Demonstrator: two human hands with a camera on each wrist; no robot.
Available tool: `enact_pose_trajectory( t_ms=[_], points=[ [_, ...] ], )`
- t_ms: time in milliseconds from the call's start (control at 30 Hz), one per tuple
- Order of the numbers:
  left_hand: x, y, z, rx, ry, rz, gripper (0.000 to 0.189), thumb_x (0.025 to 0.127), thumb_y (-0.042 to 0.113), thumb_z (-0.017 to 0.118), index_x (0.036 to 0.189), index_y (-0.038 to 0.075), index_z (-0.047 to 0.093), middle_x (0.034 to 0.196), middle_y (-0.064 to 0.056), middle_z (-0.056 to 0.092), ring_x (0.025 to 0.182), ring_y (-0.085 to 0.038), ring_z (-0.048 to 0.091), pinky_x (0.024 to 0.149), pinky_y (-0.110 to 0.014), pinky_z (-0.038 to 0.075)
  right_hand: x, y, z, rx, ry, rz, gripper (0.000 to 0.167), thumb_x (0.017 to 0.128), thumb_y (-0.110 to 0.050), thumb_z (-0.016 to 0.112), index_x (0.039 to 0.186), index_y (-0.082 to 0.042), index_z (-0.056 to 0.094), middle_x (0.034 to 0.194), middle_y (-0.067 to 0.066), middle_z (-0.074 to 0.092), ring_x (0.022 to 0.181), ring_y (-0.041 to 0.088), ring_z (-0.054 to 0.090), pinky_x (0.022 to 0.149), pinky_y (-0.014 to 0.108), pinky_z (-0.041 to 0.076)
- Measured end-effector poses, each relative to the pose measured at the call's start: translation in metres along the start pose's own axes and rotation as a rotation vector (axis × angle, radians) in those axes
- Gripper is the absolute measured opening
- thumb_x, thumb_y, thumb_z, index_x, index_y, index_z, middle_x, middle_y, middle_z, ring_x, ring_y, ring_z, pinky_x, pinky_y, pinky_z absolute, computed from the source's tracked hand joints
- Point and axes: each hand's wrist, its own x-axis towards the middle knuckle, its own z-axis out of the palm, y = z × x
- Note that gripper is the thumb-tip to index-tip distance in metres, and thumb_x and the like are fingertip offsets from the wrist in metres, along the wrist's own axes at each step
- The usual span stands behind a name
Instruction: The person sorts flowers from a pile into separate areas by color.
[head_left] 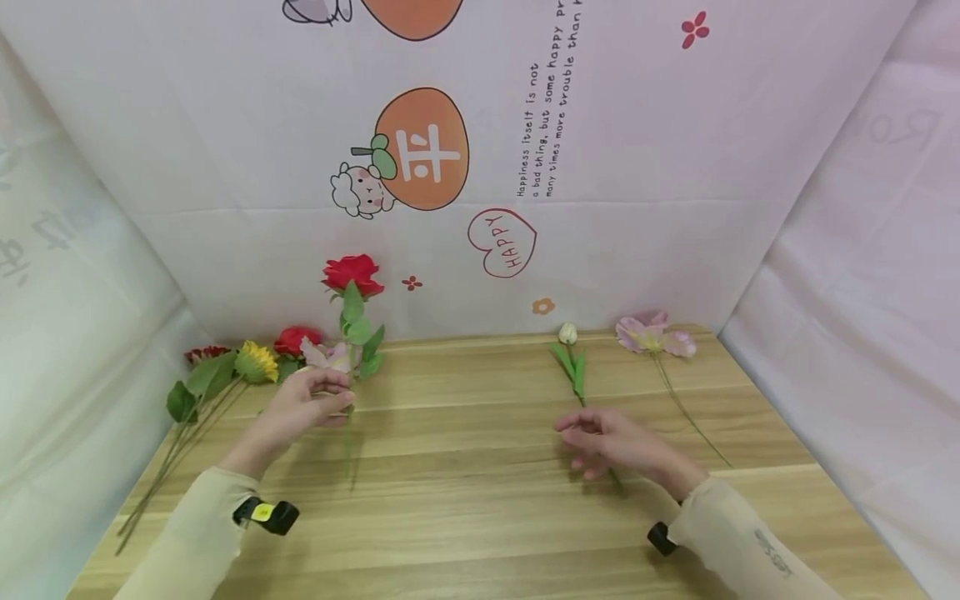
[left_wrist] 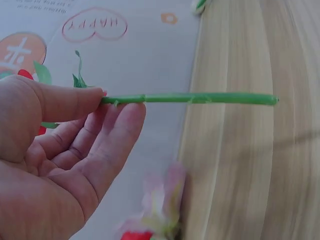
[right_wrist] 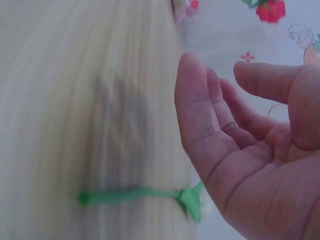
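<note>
My left hand (head_left: 306, 405) pinches the green stem of a red rose (head_left: 352, 275) between thumb and fingertips. The rose stands upright, bloom on top, and the lower stem (left_wrist: 210, 98) sticks out past the fingers in the left wrist view. My right hand (head_left: 618, 446) hovers over a white tulip (head_left: 567, 334) lying on the wooden table (head_left: 457, 500). In the right wrist view its fingers are relaxed, thumb apart, with nothing between them. The tulip's green stem (right_wrist: 135, 194) shows below that hand, its bloom mostly hidden there.
At the left lie a yellow flower (head_left: 257, 362), a dark red flower (head_left: 204, 355), another red rose (head_left: 297, 340) and a pale pink flower (head_left: 328, 356). Right of the tulip is a pink-purple flower (head_left: 649, 335). Printed white cloth (head_left: 622, 167) closes off the back and sides.
</note>
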Motion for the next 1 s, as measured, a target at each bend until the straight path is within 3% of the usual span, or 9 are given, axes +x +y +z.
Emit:
enact_pose_trajectory(
  t_ms=[233, 567, 767, 1000],
  points=[
    [0.018, 0.005, 0.037, -0.107, -0.098, 0.018, 0.040, 0.099, 0.007, 0.067, 0.126, -0.016, 0.049, 0.111, -0.019, 0.061, 0.095, -0.019, 0.066, 0.084, -0.039, 0.061, 0.010, -0.011, 0.018, 0.055, -0.038, -0.013, 0.048, 0.104, -0.022, 0.060, 0.138, 0.010, 0.049, 0.123, 0.029, 0.059, 0.097, 0.039, 0.068, 0.079, 0.048, 0.061],
    [0.039, 0.018, 0.093, -0.226, -0.155, 0.003, 0.036, 0.097, 0.007, 0.069, 0.124, -0.010, 0.053, 0.111, -0.016, 0.061, 0.103, -0.034, 0.064, 0.084, -0.039, 0.061, 0.029, -0.023, 0.044, 0.043, -0.101, -0.022, 0.048, 0.103, -0.025, 0.063, 0.137, 0.008, 0.054, 0.121, 0.025, 0.063, 0.101, 0.038, 0.069, 0.080, 0.045, 0.062],
    [0.051, 0.018, 0.118, -0.274, -0.144, -0.001, 0.034, 0.095, 0.004, 0.070, 0.123, -0.011, 0.056, 0.106, -0.015, 0.063, 0.095, -0.025, 0.066, 0.084, -0.040, 0.061, 0.041, -0.030, 0.063, 0.025, -0.109, -0.019, 0.045, 0.101, -0.025, 0.066, 0.132, 0.007, 0.060, 0.114, 0.023, 0.067, 0.091, 0.031, 0.072, 0.075, 0.045, 0.062],
    [0.058, 0.016, 0.143, -0.333, -0.129, -0.060, 0.028, 0.094, -0.001, 0.069, 0.119, -0.010, 0.058, 0.103, -0.015, 0.065, 0.090, -0.027, 0.068, 0.084, -0.039, 0.061, 0.054, -0.028, 0.077, -0.005, -0.142, -0.012, 0.034, 0.102, -0.021, 0.064, 0.125, 0.004, 0.065, 0.106, 0.019, 0.070, 0.083, 0.029, 0.071, 0.071, 0.045, 0.063]
  ],
)
